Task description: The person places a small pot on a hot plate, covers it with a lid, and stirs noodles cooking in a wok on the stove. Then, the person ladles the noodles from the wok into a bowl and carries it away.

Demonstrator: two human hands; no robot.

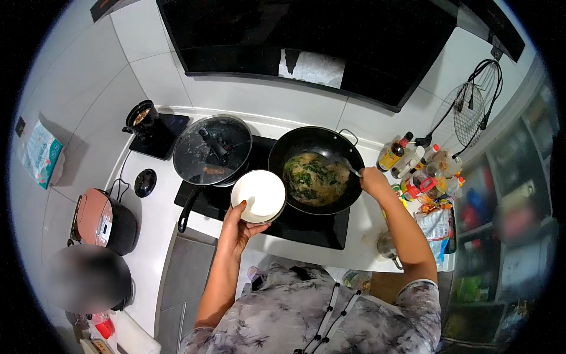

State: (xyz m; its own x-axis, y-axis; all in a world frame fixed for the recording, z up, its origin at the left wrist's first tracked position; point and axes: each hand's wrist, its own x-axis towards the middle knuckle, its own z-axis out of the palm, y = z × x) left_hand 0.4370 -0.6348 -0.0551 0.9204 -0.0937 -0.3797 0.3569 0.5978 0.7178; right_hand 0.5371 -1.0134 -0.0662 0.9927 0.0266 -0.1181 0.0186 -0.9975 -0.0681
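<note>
My left hand (239, 229) grips a white bowl (258, 196) by its near side, thumb at the rim; no food shows inside it. The bowl is held beside a black wok (284, 146) on the cooktop. Leafy greens in a brownish broth (315, 179) lie in the wok. My right hand (372, 182) is closed around the handle of a metal utensil (352, 169) that reaches into the wok from the right. Its working end is hidden in the food, so I cannot tell its exact kind.
A glass-lidded pan (206, 154) sits left of the wok, its handle (187, 207) pointing toward me. Sauce bottles (394, 152) crowd the counter at right, near a metal cup (387, 245). A pink rice cooker (97, 217) and a small black pot (141, 118) stand at left.
</note>
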